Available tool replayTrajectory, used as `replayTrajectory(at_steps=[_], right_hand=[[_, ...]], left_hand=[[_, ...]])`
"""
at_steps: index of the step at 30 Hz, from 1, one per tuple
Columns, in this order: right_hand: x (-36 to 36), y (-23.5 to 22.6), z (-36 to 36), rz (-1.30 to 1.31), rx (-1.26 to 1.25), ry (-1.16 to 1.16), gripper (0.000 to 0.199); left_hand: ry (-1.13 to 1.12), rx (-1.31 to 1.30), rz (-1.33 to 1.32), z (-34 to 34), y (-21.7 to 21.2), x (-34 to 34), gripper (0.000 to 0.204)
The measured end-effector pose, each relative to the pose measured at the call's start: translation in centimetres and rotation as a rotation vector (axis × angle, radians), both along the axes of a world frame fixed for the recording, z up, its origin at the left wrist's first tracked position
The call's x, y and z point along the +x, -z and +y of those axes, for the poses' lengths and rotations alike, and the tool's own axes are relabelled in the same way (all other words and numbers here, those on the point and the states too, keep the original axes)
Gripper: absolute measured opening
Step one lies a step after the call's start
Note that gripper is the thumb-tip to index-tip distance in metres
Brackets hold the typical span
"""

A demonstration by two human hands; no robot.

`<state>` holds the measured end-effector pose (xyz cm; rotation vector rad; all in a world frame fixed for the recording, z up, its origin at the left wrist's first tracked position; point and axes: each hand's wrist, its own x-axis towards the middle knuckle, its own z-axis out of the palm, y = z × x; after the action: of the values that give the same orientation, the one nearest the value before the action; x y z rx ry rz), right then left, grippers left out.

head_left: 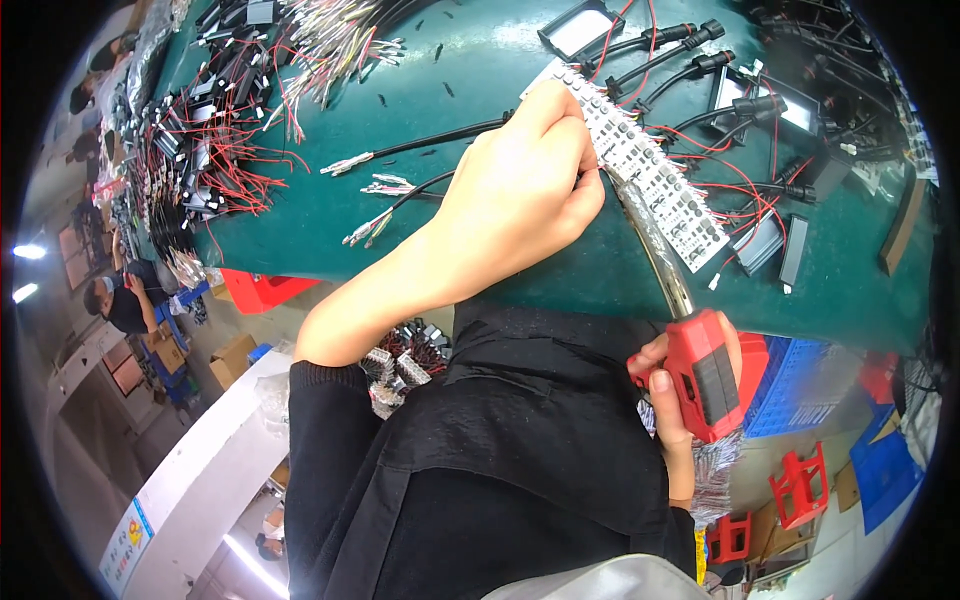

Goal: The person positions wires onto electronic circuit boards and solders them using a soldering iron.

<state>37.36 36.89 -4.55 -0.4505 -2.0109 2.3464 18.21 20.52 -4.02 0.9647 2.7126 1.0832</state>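
My right hand (684, 385) is wrapped round the grip of a red and black soldering gun (708, 378). Its long metal barrel slants up and left, the tip close to the near edge of a white strip of circuit boards (655, 165). Over the left part of that strip, my left hand (525, 190) is closed in a pinch; what its fingertips hold is hidden. Beside that hand, a black cable (430, 138) with stripped wire ends runs toward it, and a shorter black cable (408, 205) passes beneath the wrist.
On the green work mat (320, 235) lie a heap of small modules with red wires (225, 150) and a bundle of stripped wires (340, 45) at left. Black cable connectors (690, 68) and small silver-faced modules (580, 32) lie beyond the strip. A blue crate (790, 385) stands below right.
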Motion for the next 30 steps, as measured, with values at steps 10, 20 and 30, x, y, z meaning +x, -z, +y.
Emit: replayTrajectory(at_steps=[10, 20, 30], right_hand=[[0.5, -0.3, -0.4, 0.011, 0.016, 0.066, 0.064], [-0.5, -1.1, 0.1, 0.024, -0.061, 0.159, 0.068], [-0.9, -0.6, 0.1, 0.124, -0.100, 0.186, 0.065]], left_hand=[[-0.016, -0.016, -0.013, -0.2, -0.1, -0.1, 0.011], [-0.042, -0.062, -0.038, -0.3, -0.4, -0.1, 0.011], [-0.028, -0.247, 0.085, -0.2, -0.6, 1.6, 0.011]])
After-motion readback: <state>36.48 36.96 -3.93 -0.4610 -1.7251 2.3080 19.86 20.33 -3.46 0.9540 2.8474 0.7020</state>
